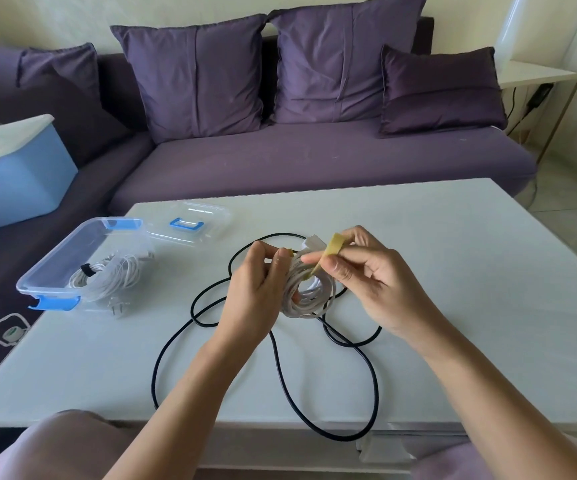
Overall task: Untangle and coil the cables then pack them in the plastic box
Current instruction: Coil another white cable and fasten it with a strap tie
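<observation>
purple sofa [314, 157], cushions [193, 74], blue bin [20, 181]

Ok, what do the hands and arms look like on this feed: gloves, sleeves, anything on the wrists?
Both are bare. The left hand and right hand wear no gloves, and no rings show. The left forearm and right forearm are uncovered to the frame edge, with no sleeve, watch or bracelet in view. Mauve-pink fabric covers the lap below.
</observation>
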Available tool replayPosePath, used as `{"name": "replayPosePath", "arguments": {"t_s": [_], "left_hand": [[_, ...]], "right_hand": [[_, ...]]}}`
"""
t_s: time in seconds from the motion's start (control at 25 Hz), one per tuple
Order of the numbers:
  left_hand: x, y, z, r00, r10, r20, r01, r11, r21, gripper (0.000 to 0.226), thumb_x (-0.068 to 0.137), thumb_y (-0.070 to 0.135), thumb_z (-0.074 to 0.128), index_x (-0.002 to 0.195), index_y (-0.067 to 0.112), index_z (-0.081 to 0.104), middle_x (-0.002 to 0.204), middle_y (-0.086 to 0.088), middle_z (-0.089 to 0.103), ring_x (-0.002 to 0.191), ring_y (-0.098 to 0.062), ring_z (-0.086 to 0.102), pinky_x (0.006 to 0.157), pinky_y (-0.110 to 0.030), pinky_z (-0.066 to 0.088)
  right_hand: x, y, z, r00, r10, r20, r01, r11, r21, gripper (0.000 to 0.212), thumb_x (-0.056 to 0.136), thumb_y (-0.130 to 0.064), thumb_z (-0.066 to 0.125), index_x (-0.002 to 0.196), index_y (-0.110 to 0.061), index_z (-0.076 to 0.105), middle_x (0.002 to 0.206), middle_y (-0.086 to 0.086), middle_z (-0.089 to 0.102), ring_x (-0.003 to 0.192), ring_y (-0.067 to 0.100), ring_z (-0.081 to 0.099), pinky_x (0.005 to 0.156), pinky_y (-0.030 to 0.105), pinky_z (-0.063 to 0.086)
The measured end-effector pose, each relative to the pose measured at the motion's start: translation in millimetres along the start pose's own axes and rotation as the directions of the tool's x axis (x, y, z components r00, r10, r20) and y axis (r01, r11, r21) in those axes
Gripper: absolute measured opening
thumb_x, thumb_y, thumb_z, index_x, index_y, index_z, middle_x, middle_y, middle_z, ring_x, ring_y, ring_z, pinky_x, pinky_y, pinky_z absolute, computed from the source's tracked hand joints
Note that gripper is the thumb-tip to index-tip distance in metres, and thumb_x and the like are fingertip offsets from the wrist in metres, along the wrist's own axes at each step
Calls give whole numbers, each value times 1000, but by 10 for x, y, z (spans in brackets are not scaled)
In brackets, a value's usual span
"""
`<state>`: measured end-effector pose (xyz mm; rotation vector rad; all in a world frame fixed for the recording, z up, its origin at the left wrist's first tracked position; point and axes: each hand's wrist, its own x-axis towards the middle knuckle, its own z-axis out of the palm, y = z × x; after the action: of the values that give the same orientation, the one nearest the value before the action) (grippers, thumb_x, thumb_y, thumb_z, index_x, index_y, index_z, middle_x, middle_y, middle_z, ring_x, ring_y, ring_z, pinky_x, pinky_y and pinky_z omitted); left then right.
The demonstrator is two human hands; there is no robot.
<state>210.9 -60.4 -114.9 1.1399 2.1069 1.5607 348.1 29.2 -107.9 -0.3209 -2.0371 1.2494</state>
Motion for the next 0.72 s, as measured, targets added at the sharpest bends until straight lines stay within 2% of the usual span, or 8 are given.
{"name": "replayPosePath", "arguments": {"t_s": [0.04,0.12,0.2,0.32,0.48,0.6,0.72], "left_hand": [[-9,-6,2,1000,10,7,-10,1000,10,24,97,27,45,75,19,48,54,3,53,50,-12,45,48,-22,35],[-32,-17,17,1000,16,7,-16,999,32,23,97,26,45,75,19,48,50,7,51,47,-10,42,46,-21,33],[-63,-23,40,1000,19,9,-19,999,48,25,97,26,46,74,17,46,44,12,49,42,-5,37,43,-16,30],[-99,-26,67,998,55,30,-57,996,62,31,98,24,45,68,18,40,43,16,45,42,-5,36,42,-15,28],[-113,-93,109,998,53,30,-54,998,31,34,99,22,42,67,19,33,47,14,42,47,-7,33,46,-18,27],[-143,-162,139,996,85,0,-85,996,38,29,101,21,37,73,13,37,54,9,46,50,-9,36,48,-24,32],[-171,-192,154,990,134,-30,-130,985,110,23,101,21,36,83,8,40,57,4,50,52,-12,42,49,-25,33]], "right_hand": [[7,-12,-10,999,33,5,-33,997,75,15,88,-20,62,97,-19,74,92,-14,62,89,4,61,80,18,48],[12,-30,-26,990,141,16,-141,964,225,10,81,-8,68,89,-12,73,82,-11,71,72,2,64,65,12,47],[13,-30,-14,979,202,18,-199,944,263,9,79,-9,69,86,-12,73,71,-10,71,58,2,58,55,10,42],[-1,-36,33,973,219,71,-229,950,210,13,80,-21,66,89,-15,74,63,-10,65,54,1,51,52,10,38],[-1,-26,33,938,341,55,-346,931,114,12,81,-6,71,92,-5,73,49,-17,58,42,-3,48,46,5,34],[-8,-6,35,915,401,42,-403,915,22,8,83,-11,70,89,-8,73,40,-18,52,38,-3,45,44,6,33],[-19,14,91,895,445,26,-446,894,34,13,84,-16,69,90,-5,73,40,-18,51,38,-3,45,44,6,32]]}}
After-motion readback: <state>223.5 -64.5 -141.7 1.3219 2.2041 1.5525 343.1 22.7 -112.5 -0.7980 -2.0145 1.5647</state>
